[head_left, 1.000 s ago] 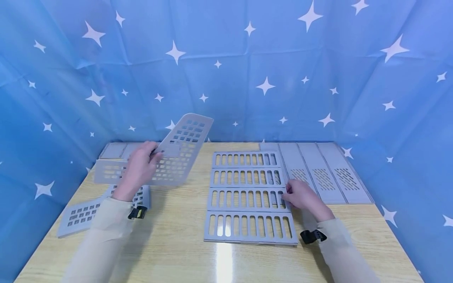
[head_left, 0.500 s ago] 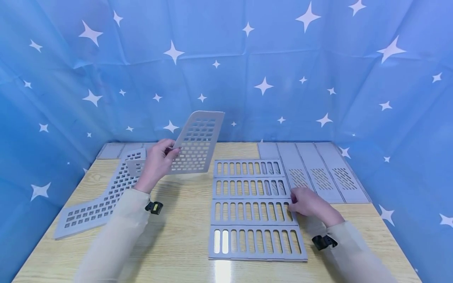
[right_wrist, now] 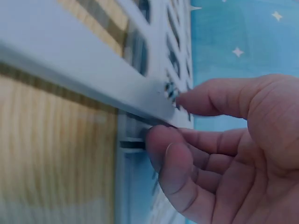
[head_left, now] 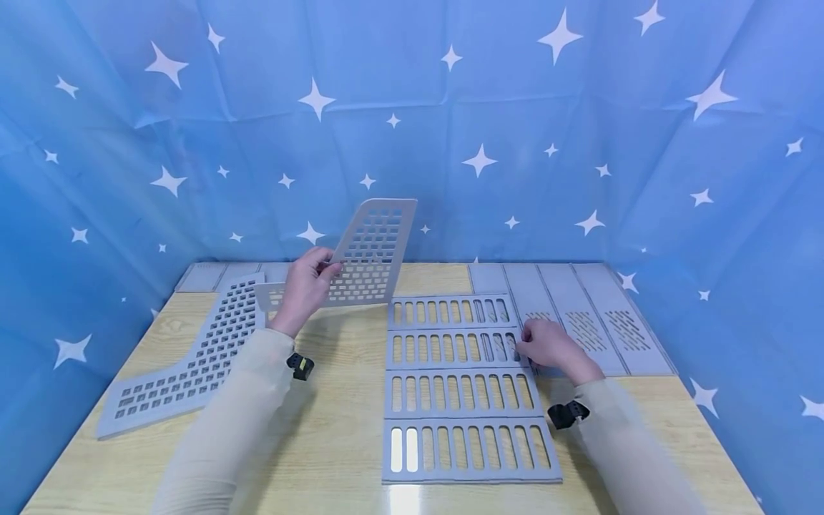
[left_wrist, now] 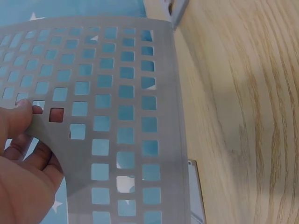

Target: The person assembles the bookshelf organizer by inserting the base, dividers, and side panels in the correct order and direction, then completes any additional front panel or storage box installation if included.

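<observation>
My left hand (head_left: pixel 305 290) pinches the inner bend of a grey L-shaped perforated panel (head_left: pixel 400 243), raised above the back of the table. In the left wrist view, the thumb lies over that panel (left_wrist: pixel 170 116) and the other fingers are behind it. A four-row grey slotted panel (head_left: pixel 466 415) lies before me, and my right hand (head_left: pixel 556 350) is at its right edge beside the second row. The right wrist view has the thumb above the slotted panel's rim (right_wrist: pixel 79 60) and fingertips under it.
Another L-shaped perforated panel (head_left: pixel 108 418) rests on the table at left. Long grey boards with slanted slots (head_left: pixel 531 286) lie at the back right, partly beneath the slotted panel. More grey boards (head_left: pixel 199 277) are at the back left. A blue star-printed curtain (head_left: pixel 412 86) surrounds the table.
My left hand has carried the L-shaped panel right, uncovering the one on the table. The slotted panel has come nearer to me. My right hand has shifted up along its edge.
</observation>
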Demonstrator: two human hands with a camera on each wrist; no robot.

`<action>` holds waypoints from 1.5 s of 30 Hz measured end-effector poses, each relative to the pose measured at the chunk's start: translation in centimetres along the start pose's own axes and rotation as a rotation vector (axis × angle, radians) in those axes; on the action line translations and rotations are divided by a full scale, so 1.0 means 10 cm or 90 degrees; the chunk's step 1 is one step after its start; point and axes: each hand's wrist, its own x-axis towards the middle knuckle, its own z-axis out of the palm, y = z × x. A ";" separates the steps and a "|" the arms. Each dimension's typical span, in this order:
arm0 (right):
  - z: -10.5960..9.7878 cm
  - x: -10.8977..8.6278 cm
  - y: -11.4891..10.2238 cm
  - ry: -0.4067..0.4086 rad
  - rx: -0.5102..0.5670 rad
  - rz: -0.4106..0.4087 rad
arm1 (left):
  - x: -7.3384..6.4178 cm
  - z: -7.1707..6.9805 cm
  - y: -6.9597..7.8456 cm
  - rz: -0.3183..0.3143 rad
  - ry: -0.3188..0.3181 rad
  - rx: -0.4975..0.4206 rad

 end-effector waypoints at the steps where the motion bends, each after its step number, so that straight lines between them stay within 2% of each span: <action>1: 0.02 0.01 0.01 0.004 -0.003 0.005 | 0.01 0.01 -0.01 -0.004 -0.001 -0.002; 4: 0.06 0.03 0.02 0.010 0.004 0.018 | 0.03 0.03 -0.04 -0.004 0.003 0.006; 9: 0.08 0.06 0.00 -0.013 0.041 0.042 | 0.08 0.04 -0.09 0.003 0.012 0.009; 15: 0.05 0.10 0.01 -0.028 0.041 0.049 | 0.13 0.03 -0.14 -0.009 -0.017 0.000; 19: 0.05 0.14 0.00 -0.020 0.018 0.042 | 0.18 0.01 -0.19 -0.041 -0.054 -0.015; 24: 0.05 0.19 -0.04 -0.003 0.005 0.055 | 0.23 0.00 -0.27 -0.124 -0.112 -0.066; 28: 0.06 0.21 -0.04 0.010 0.010 0.067 | 0.25 0.02 -0.33 -0.177 -0.124 -0.116; 31: 0.07 0.22 -0.01 0.029 0.015 0.057 | 0.24 0.02 -0.35 -0.188 -0.116 -0.137; 37: 0.07 0.21 0.01 0.043 0.020 0.046 | 0.24 0.04 -0.35 -0.182 -0.111 -0.158; 39: 0.06 0.22 0.01 0.041 0.014 0.040 | 0.24 0.04 -0.35 -0.181 -0.116 -0.149; 42: 0.06 0.23 0.01 0.038 0.014 0.032 | 0.23 0.02 -0.35 -0.191 -0.131 -0.104; 45: 0.06 0.26 0.01 0.030 0.051 0.035 | 0.22 0.02 -0.37 -0.206 -0.149 -0.064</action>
